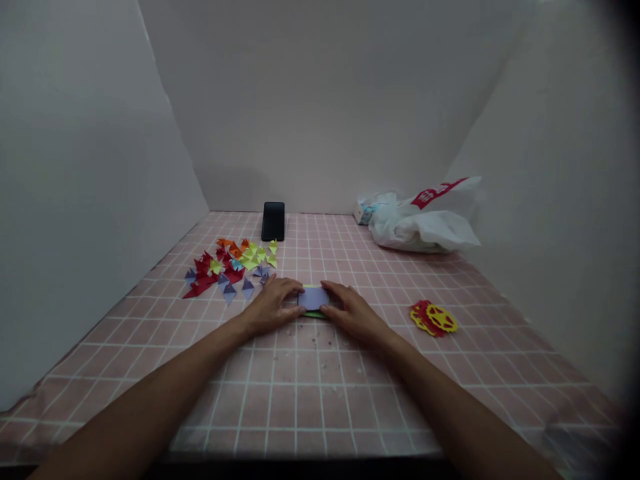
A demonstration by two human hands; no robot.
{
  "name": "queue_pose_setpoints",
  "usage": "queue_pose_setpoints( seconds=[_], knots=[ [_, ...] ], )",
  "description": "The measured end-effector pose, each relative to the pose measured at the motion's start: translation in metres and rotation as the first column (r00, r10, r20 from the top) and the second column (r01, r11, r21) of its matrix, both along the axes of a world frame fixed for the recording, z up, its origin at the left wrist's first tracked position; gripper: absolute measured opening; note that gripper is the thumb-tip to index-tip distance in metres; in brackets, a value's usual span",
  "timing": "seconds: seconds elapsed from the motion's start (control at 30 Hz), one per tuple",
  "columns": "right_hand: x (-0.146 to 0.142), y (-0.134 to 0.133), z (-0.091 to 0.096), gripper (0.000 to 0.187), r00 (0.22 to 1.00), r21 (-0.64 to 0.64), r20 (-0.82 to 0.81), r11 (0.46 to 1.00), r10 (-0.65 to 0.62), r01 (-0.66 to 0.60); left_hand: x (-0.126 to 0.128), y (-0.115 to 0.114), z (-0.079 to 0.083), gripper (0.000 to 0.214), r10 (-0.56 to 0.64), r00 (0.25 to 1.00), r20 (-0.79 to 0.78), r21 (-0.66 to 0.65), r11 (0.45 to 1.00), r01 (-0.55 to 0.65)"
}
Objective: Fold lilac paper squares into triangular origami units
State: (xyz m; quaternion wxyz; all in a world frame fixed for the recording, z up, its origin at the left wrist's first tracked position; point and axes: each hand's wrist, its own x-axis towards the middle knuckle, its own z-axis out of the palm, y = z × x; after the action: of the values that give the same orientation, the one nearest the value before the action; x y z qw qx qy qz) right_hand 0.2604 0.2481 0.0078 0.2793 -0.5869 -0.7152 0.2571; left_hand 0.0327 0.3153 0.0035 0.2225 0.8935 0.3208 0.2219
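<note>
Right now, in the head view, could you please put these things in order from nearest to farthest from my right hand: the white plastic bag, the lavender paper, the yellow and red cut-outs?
1. Lavender paper: just left of your right hand, at its fingertips.
2. Yellow and red cut-outs: out to the right of that hand.
3. White plastic bag: far back on the right.

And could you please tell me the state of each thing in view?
Paper stack: flat, purple on top
Left hand: holding the stack's left end
Right hand: holding the stack's right end
Folded papers: scattered loosely
Cutouts: overlapping in a pile
Phone: upright, dark
Bag: bulging, crumpled
Box: partly hidden
Tablecloth: spread out
</note>
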Motion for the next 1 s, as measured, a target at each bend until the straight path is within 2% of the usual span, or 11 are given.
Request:
queue_pose_setpoints(
  seconds=[0.73, 1.0],
  knots=[
    [0.0009, 0.0017, -0.0018, 0.051, 1.0, -0.013, -0.009, 1.0, -0.004, 0.003, -0.0016, 0.0024, -0.0041, 0.029, -0.023, 1.0, 0.004, -0.015, 1.0, 0.023],
    [-0.0004, 0.0003, 0.0003, 0.049, 1.0, -0.01, -0.003, 1.0, -0.005, 0.005, -0.0006, 0.0003, 0.0004, 0.029, -0.019, 1.0, -0.008, -0.029, 0.999, 0.018]
  ],
)
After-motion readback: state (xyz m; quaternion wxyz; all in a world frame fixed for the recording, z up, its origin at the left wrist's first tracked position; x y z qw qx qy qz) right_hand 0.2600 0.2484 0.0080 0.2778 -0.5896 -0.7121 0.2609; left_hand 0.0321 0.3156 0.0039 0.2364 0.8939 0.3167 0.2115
